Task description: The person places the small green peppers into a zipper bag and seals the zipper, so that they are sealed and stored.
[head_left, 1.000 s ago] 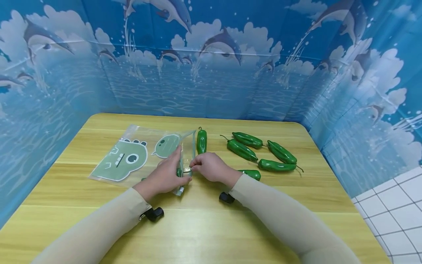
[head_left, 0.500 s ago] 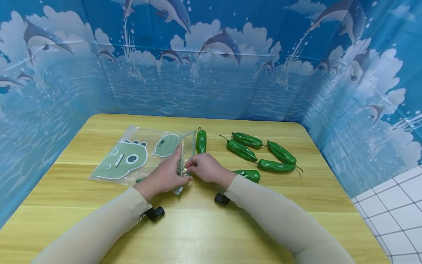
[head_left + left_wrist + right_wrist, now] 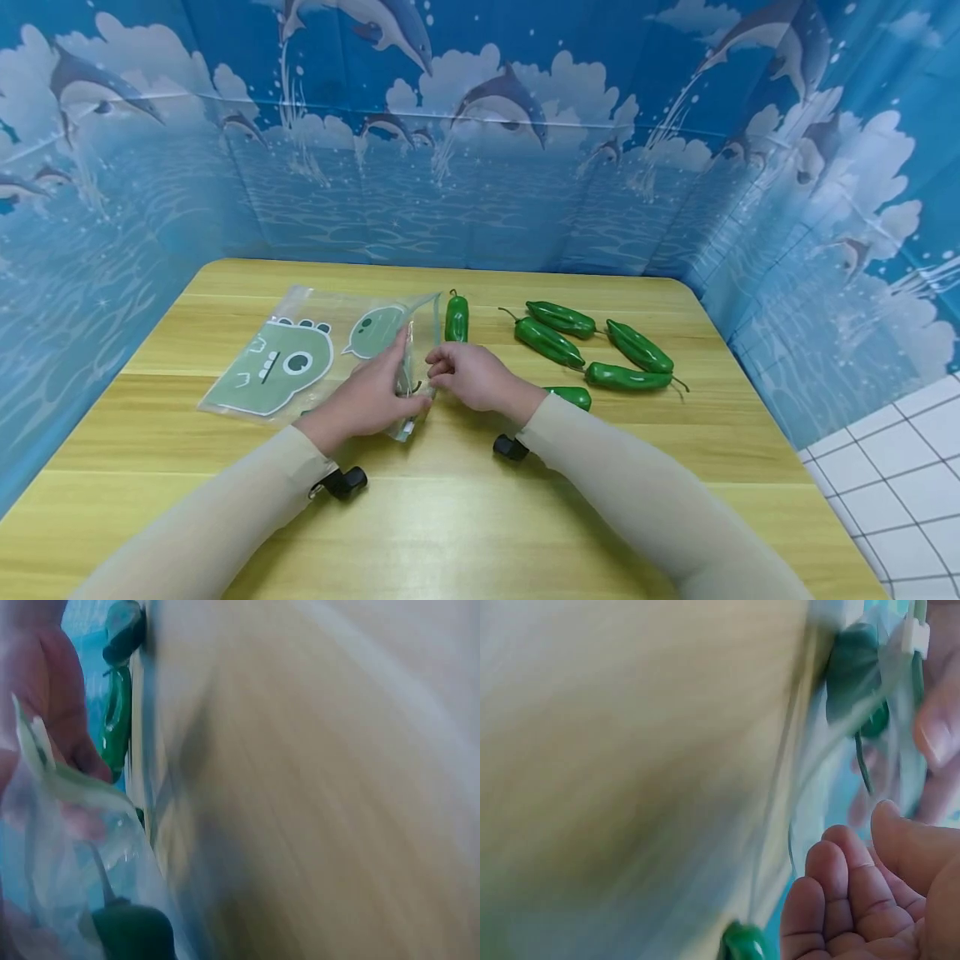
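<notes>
A clear zip bag (image 3: 281, 367) with green cartoon prints lies flat toward the left, its mouth facing right. My left hand (image 3: 365, 398) grips it near the mouth; in the right wrist view the left thumb (image 3: 936, 742) lies against the bag's edge. Inside the mouth is a green chili pepper (image 3: 849, 675), its stem pointing out toward my right hand. The left wrist view shows this pepper (image 3: 135, 934) through the plastic. Just outside the opening is my right hand (image 3: 480, 379), fingers loosely bent and holding nothing.
One green pepper (image 3: 457, 318) lies just behind the bag's mouth. Another pepper (image 3: 572, 397) is partly hidden by my right forearm. Several more, including a pepper (image 3: 628, 377), are grouped at the right of the wooden table (image 3: 420, 533). A dolphin curtain (image 3: 465, 200) hangs behind.
My right hand moved left to the bag's mouth with a pepper, then drew back slightly to the right with fingers loosened. The pepper now sits deeper in the bag. My left hand stayed nearly in place.
</notes>
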The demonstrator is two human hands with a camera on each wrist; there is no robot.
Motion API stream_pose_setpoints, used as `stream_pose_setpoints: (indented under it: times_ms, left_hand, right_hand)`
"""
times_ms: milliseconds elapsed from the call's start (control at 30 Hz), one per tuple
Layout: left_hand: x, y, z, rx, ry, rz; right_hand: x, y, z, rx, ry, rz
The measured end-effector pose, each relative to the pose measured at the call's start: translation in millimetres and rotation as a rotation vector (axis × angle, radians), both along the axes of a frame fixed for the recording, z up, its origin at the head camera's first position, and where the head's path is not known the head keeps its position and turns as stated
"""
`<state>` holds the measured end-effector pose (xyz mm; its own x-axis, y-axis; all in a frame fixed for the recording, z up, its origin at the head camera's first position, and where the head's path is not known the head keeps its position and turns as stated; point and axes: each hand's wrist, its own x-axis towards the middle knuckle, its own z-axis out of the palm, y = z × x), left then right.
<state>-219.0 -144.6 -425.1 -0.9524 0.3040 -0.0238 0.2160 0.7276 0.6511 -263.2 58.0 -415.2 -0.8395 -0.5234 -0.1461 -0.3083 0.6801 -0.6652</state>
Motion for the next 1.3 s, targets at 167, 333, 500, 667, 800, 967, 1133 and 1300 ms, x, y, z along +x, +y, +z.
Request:
stream_pose_setpoints:
  times_ms: [167,333,500,667,800,967,1133,1300]
  left_hand:
    - [-1.0,-9.1,1.0,-0.032,-0.027,0.003]
    - [-2.9,-12.6,-1.9,-0.039,-0.004,0.025]
    - [-3.4,-10.6,-4.6,-0.031,0.020,0.033]
    - [-3.4,-8.9,-5.5,-0.045,0.013,0.048]
    - [-3.7,-8.2,-6.5,-0.057,0.018,0.044]
    - [-4.2,-7.5,-8.1,-0.086,0.023,0.036]
    - [-4.5,-6.9,-8.7,-0.102,0.025,0.031]
    - [-3.8,-5.3,-8.3,-0.105,0.012,0.034]
  right_hand:
    - [1.0,28.2,11.4,0.013,0.008,-0.032]
    - [-3.4,70.6,24.6,0.121,0.027,0.021]
    - [-7.6,116.2,32.7,0.226,-0.070,0.119]
    - [-7.5,149.2,32.0,0.310,-0.101,0.172]
    - [-7.7,161.6,26.2,0.384,-0.057,0.174]
    - [-10.0,162.3,21.8,0.403,-0.037,0.161]
    - [-12.1,157.0,21.0,0.396,-0.051,0.125]
    - [-14.1,155.0,18.8,0.396,-0.067,0.104]
